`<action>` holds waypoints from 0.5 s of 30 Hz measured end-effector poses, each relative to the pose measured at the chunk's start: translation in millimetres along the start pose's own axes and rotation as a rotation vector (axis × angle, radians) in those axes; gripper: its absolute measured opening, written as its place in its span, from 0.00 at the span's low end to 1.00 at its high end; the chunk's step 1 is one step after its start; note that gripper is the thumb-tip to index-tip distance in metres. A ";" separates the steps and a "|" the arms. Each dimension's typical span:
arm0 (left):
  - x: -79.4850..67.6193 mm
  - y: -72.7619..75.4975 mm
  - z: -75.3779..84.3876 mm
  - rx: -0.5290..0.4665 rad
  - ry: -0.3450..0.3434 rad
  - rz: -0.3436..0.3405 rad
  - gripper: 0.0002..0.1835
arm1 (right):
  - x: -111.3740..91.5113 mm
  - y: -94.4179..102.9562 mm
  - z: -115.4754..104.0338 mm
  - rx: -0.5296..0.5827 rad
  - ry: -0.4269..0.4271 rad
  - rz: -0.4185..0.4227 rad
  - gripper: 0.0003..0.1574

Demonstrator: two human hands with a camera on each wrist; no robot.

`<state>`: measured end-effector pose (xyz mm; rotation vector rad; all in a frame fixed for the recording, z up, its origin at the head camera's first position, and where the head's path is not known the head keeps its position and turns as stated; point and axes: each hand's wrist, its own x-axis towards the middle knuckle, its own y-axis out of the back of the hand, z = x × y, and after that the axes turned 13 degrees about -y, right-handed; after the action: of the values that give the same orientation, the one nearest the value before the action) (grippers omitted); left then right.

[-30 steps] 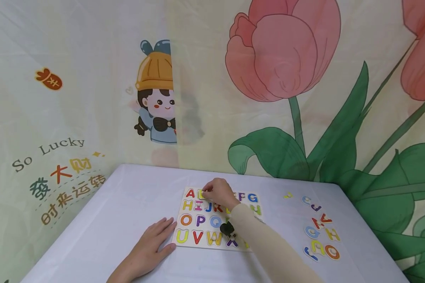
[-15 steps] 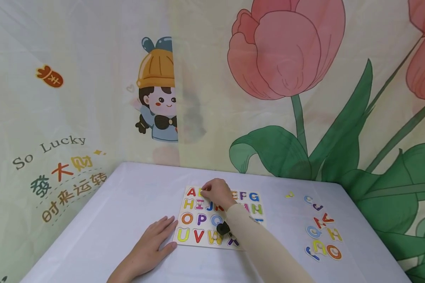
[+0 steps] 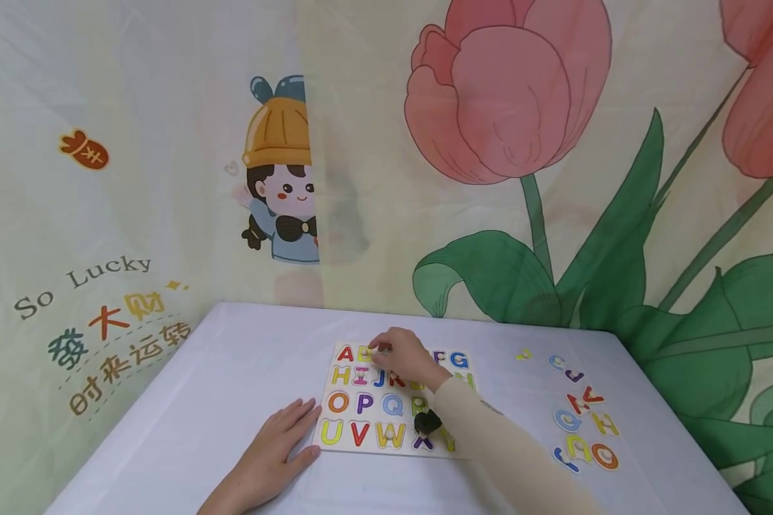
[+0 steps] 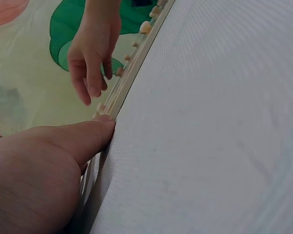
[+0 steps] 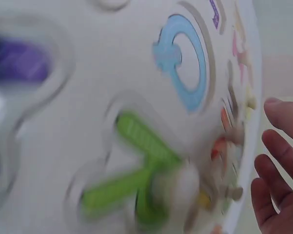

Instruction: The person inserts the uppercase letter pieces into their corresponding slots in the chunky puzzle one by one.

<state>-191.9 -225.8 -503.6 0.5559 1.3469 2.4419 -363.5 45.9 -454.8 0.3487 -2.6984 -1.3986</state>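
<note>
A white alphabet puzzle board (image 3: 354,450) with colourful letters lies mid-table. At its left edge my left hand (image 3: 267,447) rests palm down, fingers extended. In the left wrist view its thumb (image 4: 87,139) touches the board's side (image 4: 129,80). My right hand (image 3: 407,352) hovers over the top row, fingertips just beside the yellow letter B piece (image 3: 363,354). The right wrist view shows those fingers (image 5: 273,168) loosely bent and apart, with nothing between them. Nearer that camera are the blurred green R piece (image 5: 141,139) and the blue Q piece (image 5: 197,68). My right hand hides several top-row letters.
Right of the board lie several loose letter pieces, among them an orange O (image 3: 605,456), a yellow H (image 3: 605,425) and a blue Q (image 3: 567,420). A small yellow piece (image 3: 524,354) lies farther back. A printed curtain (image 3: 367,129) hangs behind the table.
My right fingers have come off the B piece and loosened, and the forearm has shifted slightly right. More of the B shows. My left hand stays put at the board's edge.
</note>
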 end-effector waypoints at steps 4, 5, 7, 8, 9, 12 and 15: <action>2.0 1.8 0.5 -0.001 -0.014 0.000 0.37 | -25.8 30.8 16.9 -0.014 0.100 -0.014 0.14; 2.4 2.6 1.0 -0.002 -0.015 0.001 0.37 | -33.3 39.5 22.1 -0.018 0.125 -0.018 0.14; 2.9 3.9 1.7 -0.005 -0.019 0.003 0.37 | -47.5 56.2 35.1 -0.031 0.173 -0.015 0.14; 3.0 4.2 2.0 -0.007 -0.020 0.004 0.37 | -55.4 64.8 41.2 -0.039 0.188 -0.014 0.14; 3.1 4.2 2.0 -0.007 -0.021 0.005 0.37 | -62.7 72.8 48.6 -0.053 0.197 -0.013 0.14; 3.1 2.0 1.5 -0.003 -0.011 0.003 0.37 | -84.7 95.9 72.9 -0.081 0.212 -0.020 0.13; 2.4 -1.8 0.2 -0.002 0.016 -0.002 0.37 | -106.8 117.9 98.8 -0.093 0.195 -0.037 0.13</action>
<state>-193.8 -223.7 -504.6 0.5360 1.3508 2.4503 -296.6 215.6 -412.7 0.5022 -2.4747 -1.4133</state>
